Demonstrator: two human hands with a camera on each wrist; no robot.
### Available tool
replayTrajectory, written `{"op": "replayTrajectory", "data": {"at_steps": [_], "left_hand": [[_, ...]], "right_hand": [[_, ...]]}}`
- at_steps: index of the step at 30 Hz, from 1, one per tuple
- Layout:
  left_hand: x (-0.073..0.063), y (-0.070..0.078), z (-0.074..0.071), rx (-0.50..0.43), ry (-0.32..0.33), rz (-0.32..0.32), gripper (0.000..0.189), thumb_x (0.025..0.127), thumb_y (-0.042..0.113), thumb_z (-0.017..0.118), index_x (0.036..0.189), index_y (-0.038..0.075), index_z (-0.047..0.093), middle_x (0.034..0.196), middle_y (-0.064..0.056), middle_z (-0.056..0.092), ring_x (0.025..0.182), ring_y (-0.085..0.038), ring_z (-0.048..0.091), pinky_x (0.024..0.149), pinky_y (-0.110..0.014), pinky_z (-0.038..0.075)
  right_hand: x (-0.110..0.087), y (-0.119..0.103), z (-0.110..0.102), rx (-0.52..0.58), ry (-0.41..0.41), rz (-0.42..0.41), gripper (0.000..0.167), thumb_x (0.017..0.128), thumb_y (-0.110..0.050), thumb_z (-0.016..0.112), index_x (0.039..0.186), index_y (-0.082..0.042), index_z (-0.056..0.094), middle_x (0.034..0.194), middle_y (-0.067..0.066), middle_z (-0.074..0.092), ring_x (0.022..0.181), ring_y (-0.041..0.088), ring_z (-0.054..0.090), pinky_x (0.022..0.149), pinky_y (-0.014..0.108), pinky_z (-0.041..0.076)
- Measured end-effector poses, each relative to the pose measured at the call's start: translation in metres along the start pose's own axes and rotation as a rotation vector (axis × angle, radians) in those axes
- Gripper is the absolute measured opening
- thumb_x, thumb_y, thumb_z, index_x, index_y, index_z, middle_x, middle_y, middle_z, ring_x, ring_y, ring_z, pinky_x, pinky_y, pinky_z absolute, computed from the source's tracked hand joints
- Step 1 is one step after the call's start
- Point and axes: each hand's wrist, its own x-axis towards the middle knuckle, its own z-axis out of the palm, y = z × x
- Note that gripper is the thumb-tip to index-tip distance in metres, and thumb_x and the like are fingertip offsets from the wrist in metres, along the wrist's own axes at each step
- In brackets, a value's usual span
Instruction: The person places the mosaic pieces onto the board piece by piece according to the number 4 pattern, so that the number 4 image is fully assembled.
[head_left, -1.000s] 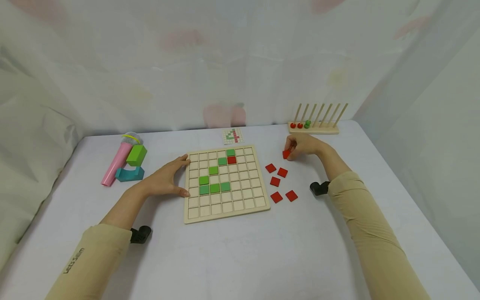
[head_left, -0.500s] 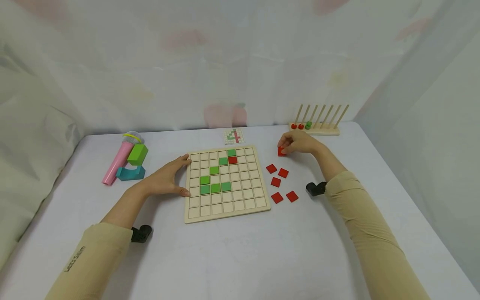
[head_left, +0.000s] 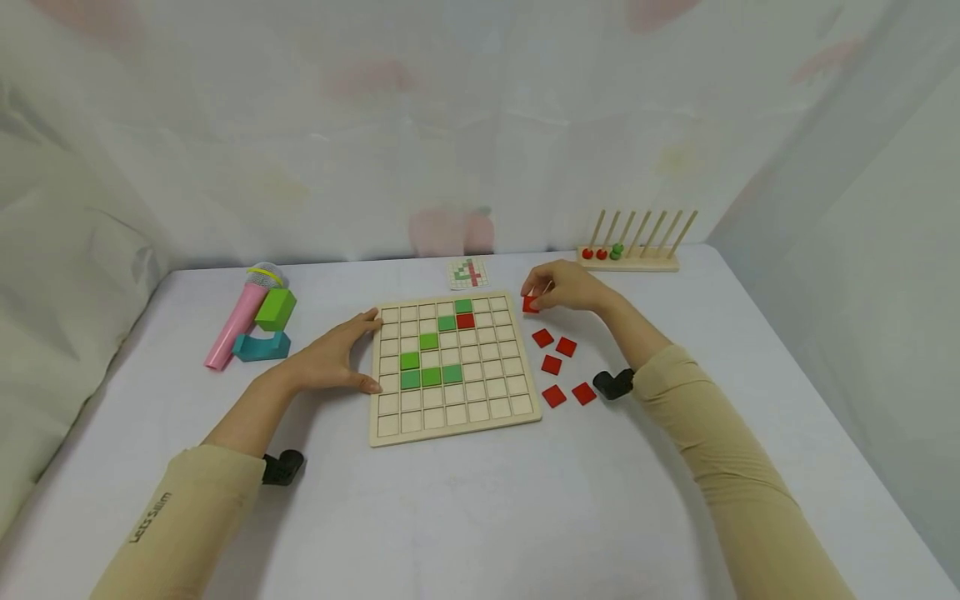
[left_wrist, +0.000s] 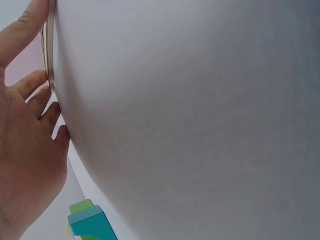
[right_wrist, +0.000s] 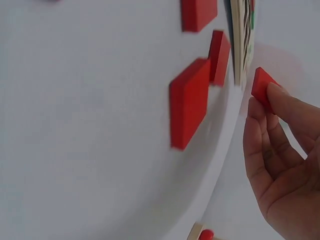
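Note:
In the head view a wooden grid board (head_left: 455, 427) lies mid-table, with several green tiles (head_left: 431, 377) and one red tile (head_left: 465, 321) in its squares. My left hand (head_left: 327, 357) rests at the board's left edge, thumb and fingers spread and touching the rim. Beyond the board's upper right corner, my right hand (head_left: 572, 287) pinches a red square tile (right_wrist: 262, 89) between thumb and fingers, held above the table in the right wrist view. Several loose red tiles (head_left: 551, 365) lie on the table right of the board.
A small pattern card (head_left: 468, 272) lies behind the board. At the back right stands a peg rack (head_left: 628, 261) with red and green beads. On the left are a pink toy microphone (head_left: 238, 321), a green block (head_left: 276, 310) and a teal curved block (head_left: 261, 347).
My right hand has carried the pinched red tile leftward, from near the peg rack towards the board's upper right corner. The left hand has stayed at the board's edge.

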Motion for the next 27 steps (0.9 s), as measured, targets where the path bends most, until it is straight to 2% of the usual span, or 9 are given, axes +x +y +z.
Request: {"op": "replayTrajectory", "data": {"at_steps": [12,27], "left_hand": [[-0.002,0.003,-0.002,-0.001,0.0,0.004,0.111,0.068,0.039,0.088,0.152,-0.002,0.029,0.166,-0.021,0.014,0.153,-0.046,0.014,0.122,-0.063,0.016],[-0.003,0.003,-0.001,-0.008,0.004,0.004,0.111,0.067,0.04,0.088,0.152,-0.001,0.03,0.166,-0.021,0.015,0.153,-0.045,0.014,0.122,-0.064,0.016]], "right_hand": [[0.014,-0.028,0.022,-0.012,-0.052,-0.055,0.017,0.086,-0.011,0.072,0.103,-0.014,0.073,0.091,0.005,0.066,0.087,0.02,0.067,0.075,0.028,0.051],[0.026,-0.057,0.045,-0.044,-0.123,-0.158,0.018,0.089,-0.008,0.068,0.106,-0.009,0.073,0.091,0.005,0.068,0.086,0.019,0.066,0.073,0.023,0.052]]}}
